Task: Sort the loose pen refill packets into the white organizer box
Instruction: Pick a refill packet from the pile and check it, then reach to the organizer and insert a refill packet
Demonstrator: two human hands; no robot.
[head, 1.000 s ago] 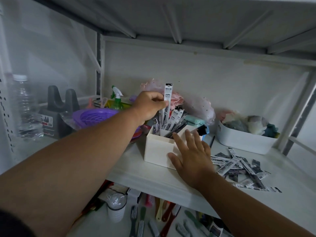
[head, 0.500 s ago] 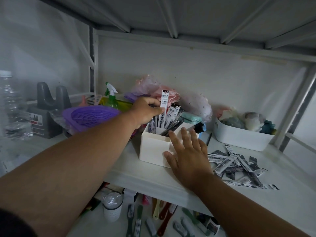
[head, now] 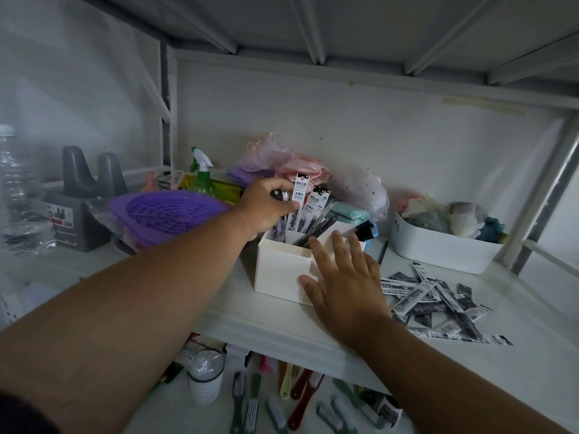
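The white organizer box (head: pixel 280 269) stands on the white shelf, with several pen refill packets upright in its back compartment. My left hand (head: pixel 268 206) is at the box's back left, fingers closed around a white refill packet (head: pixel 300 195) that stands in the box. My right hand (head: pixel 343 277) lies flat with fingers spread against the box's front right corner, holding nothing. A loose pile of refill packets (head: pixel 429 300) lies on the shelf to the right of that hand.
A purple basket (head: pixel 169 214), a green spray bottle (head: pixel 200 175) and a grey holder (head: pixel 78 202) stand at left. A white bin (head: pixel 438 252) of soft items sits at back right. Plastic bags lie behind the box. Brushes lie on the lower shelf (head: pixel 266 402).
My left hand has lowered the white refill packet down into the box's back compartment. My right hand has stayed against the box.
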